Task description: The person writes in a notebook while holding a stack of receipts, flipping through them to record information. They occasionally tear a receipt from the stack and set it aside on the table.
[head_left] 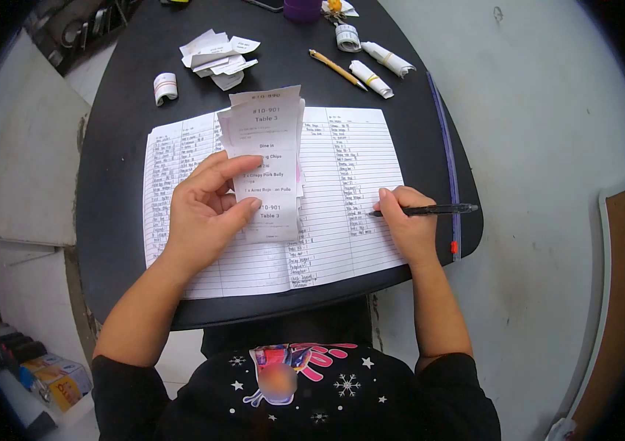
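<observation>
My left hand (pixel 202 213) pinches a small stack of printed order receipts (pixel 270 132) between thumb and fingers. The top slip reads "#10-901 Table 3" and "Dine in". Beneath it an open lined notebook (pixel 364 261) lies on the black table, its pages filled with columns of handwriting. Over the right page, my right hand (pixel 409 224) grips a black pen (pixel 441 209), its tip at the lower end of a written column. The receipts cover part of the left page and the middle fold.
A pile of loose receipts (pixel 218 55) lies beyond the notebook, with a rolled receipt (pixel 166 88) to its left. Several rolled paper bundles (pixel 371 79) and a yellowish pen (pixel 337 70) lie at the back right. A purple container (pixel 303 9) stands at the far edge; a blue strip (pixel 442 147) runs along the right side.
</observation>
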